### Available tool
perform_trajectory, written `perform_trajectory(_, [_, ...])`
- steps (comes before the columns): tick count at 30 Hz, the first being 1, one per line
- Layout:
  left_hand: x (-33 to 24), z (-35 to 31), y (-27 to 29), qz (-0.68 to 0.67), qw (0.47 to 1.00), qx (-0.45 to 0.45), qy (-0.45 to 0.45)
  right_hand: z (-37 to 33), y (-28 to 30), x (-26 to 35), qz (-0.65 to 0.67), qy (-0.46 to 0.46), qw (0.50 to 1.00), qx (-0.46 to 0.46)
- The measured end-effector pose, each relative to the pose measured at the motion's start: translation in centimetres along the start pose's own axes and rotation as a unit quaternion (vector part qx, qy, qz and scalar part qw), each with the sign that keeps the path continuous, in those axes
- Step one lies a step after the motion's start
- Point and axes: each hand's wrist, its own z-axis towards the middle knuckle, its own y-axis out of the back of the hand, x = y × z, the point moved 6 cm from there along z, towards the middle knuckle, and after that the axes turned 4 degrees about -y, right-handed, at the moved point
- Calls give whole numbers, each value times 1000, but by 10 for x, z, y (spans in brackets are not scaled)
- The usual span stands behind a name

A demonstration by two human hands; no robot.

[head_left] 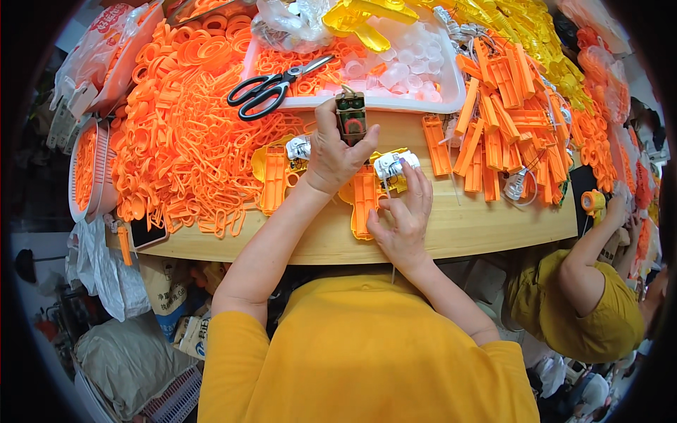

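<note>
Raised above the table, my left hand point(335, 151) is closed around a small dark camouflage-patterned block point(351, 116) with green and red parts and a metal-looking tip. My right hand point(407, 222) has its fingers apart. One fingertip rests on a white boxy part with thin wires point(393, 165), while the thumb and forefinger are beside an orange slotted tray point(364, 201). Tray and white part lie in a yellow half-shell point(348, 192). To its left is a similar set: an orange tray point(273, 182), a yellow shell point(259, 162) and a wired white part point(299, 147).
A heap of orange plastic pieces point(187, 127) covers the table's left. Black-handled scissors point(271, 88) lie across a white bin point(451, 99) of translucent caps. Orange trays point(504, 116) are piled at right, before yellow shells point(525, 35). A co-worker's arm point(592, 250) is far right.
</note>
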Motion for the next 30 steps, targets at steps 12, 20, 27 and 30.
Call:
perform_trajectory(12, [-36, 103, -39, 152, 968, 187, -68, 1, -1, 3, -36, 1, 999, 4])
perform_trajectory(20, [-11, 115, -45, 231, 961, 129, -79, -1, -1, 2, -42, -5, 999, -2])
perform_trajectory(27, [3, 101, 96, 460, 854, 241, 22, 7, -6, 4, -53, -12, 999, 0])
perform_trajectory(30, [19, 96, 114, 466, 828, 298, 90, 15, -17, 3, -59, -14, 998, -1])
